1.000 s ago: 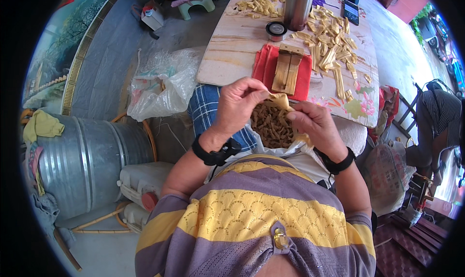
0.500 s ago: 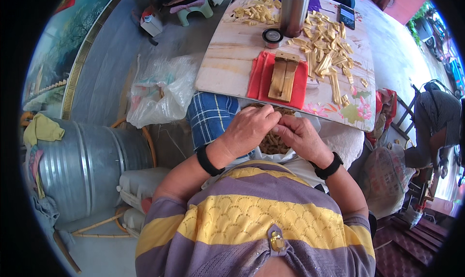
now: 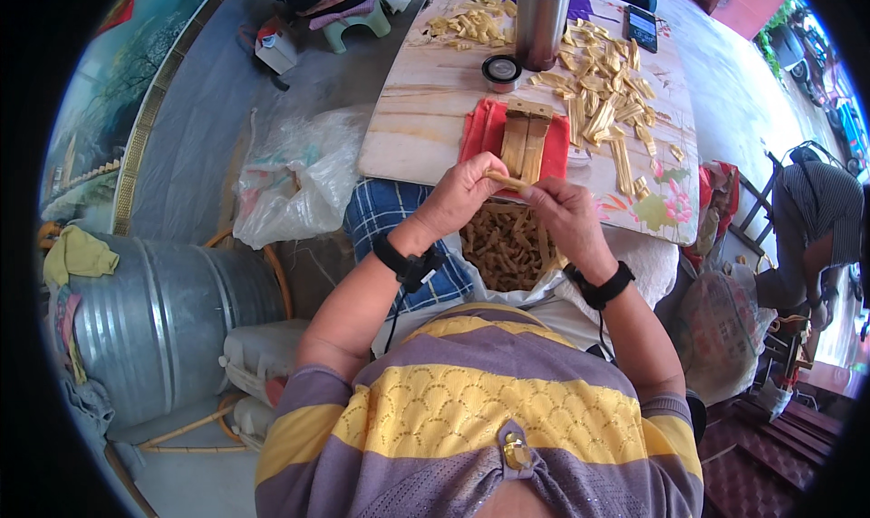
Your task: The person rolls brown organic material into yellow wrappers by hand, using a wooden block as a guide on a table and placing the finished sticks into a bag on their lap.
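Observation:
A narrow pale yellow strip (image 3: 507, 182) is stretched between my hands, just in front of the table's near edge. My left hand (image 3: 464, 194) pinches its left end, while my right hand (image 3: 565, 214) has the right end between thumb and fingers. Right beyond them, a wooden block with a lengthwise groove (image 3: 524, 146) lies on a folded red cloth (image 3: 473, 139). Under my hands, a white bag (image 3: 535, 294) on my lap holds many small brownish-yellow pieces (image 3: 504, 251). Whether the strip is folded or twisted cannot be made out.
On the table (image 3: 399, 142) lie a heap of yellow strips (image 3: 603, 87), a steel flask (image 3: 542, 29), its cup-like lid (image 3: 501, 72) and a phone (image 3: 642, 29). Left are a plastic bag (image 3: 304, 178) and a metal drum (image 3: 172, 314). Another person (image 3: 816, 219) bends at the right.
Both hands have moved up toward the table and apart, bringing the strip into sight between them. The bag's contents and the block's lower part show differently, with the hands now over the block's near end.

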Motion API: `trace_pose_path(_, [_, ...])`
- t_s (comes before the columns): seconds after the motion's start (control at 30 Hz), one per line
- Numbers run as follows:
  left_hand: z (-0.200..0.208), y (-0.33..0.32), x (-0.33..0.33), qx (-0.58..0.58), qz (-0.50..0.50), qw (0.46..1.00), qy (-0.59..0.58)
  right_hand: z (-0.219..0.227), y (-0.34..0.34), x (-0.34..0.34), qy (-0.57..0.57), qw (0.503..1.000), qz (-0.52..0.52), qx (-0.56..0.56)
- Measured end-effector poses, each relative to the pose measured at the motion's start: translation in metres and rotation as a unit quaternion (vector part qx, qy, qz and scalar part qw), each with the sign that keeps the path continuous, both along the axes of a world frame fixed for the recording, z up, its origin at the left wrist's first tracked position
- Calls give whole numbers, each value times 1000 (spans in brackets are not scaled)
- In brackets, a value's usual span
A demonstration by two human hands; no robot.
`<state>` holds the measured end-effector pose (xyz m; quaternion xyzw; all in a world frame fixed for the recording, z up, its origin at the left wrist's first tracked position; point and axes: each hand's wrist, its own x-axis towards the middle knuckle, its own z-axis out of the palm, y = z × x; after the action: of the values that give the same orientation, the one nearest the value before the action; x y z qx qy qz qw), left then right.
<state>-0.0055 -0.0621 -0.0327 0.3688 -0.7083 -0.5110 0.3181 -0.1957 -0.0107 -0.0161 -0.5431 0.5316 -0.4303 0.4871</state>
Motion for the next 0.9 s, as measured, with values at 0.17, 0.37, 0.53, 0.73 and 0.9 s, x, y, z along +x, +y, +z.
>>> trace_pose_path(0.17, [10, -9, -7, 116, -8, 992, 45, -11, -18, -18, 45, 998, -39, -4])
trace_pose_path(0.37, [2, -25, -14, -3, 66, 997, -36, -7, -33, -14, 57, 996, -64, -22])
trace_pose_path(0.53, [-10, -33, -21, -70, 102, 982, -146, -29, -49, -15, 155, 984, -68, -49])
trace_pose_path(0.73, [8, -5, -8, -83, 116, 949, -283, -36, -33, -20, 314, 945, -69, -54])
trace_pose_path(0.9, [-2, 34, 7, -224, 92, 955, -173, -2, 7, -1, 251, 939, -70, -224])
